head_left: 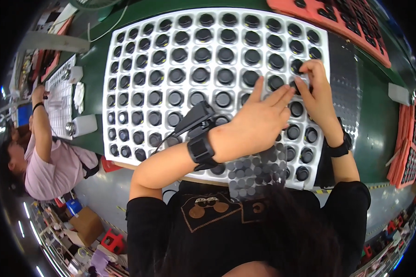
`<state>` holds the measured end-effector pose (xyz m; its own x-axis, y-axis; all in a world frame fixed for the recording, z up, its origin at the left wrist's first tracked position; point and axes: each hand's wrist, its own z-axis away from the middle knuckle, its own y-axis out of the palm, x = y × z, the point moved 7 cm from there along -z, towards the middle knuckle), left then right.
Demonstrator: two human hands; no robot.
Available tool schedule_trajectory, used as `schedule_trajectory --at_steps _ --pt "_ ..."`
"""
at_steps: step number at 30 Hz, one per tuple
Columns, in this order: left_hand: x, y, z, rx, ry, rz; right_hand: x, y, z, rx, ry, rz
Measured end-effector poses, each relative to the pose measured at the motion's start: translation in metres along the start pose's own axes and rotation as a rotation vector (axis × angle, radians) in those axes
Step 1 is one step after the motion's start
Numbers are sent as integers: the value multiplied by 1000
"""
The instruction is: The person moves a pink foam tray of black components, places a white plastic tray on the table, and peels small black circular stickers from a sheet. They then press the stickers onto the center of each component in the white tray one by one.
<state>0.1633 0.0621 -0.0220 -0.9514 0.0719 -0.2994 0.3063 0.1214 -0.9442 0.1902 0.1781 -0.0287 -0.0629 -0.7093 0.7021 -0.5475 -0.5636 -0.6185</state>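
**Both hands meet over the right side of the cap tray**

Head view: A large white tray (217,14) of round pockets lies on the green bench (379,120), its long axis running left to right, most pockets filled with a round black cap. The right hand (316,90) is at about 2 o'clock from the picture's middle, fingers curled down and pinching at one black cap (296,86) in a pocket near the tray's right edge. I cannot tell whether the cap is lifted or merely pressed. The left hand (259,120) lies just at 8 o'clock from that cap, palm down and open, fingers stretched flat toward it, their tips almost touching the right hand's fingers. Under the left palm, trailing toward 6 o'clock, is a clear film sheet (256,168) dotted with dark grey discs, which that hand seems to press down rather than grip. So the cap lies at 2 o'clock from the left hand and directly under the right one, which is nearer. A black device (196,117) is strapped at the left wrist.

Red trays (337,23) sit at 1 o'clock and a red stack (406,147) at 3 o'clock. At 9 o'clock another person (51,161) in a pink top works at a separate tray.
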Motion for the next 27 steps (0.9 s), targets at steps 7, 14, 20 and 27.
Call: schedule_trajectory --at_steps 7,14,20,27 --pt "-4 0 3 -46 61 -21 -2 4 0 19 -52 25" --pt "-8 -6 6 -108 86 -72 -6 2 0 -17 17 113" --pt "-6 -83 29 -198 44 -186 -10 3 2 -46 42 104" --pt "97 -194 179 -747 -688 245 -27 -8 8 -108 145 -13"
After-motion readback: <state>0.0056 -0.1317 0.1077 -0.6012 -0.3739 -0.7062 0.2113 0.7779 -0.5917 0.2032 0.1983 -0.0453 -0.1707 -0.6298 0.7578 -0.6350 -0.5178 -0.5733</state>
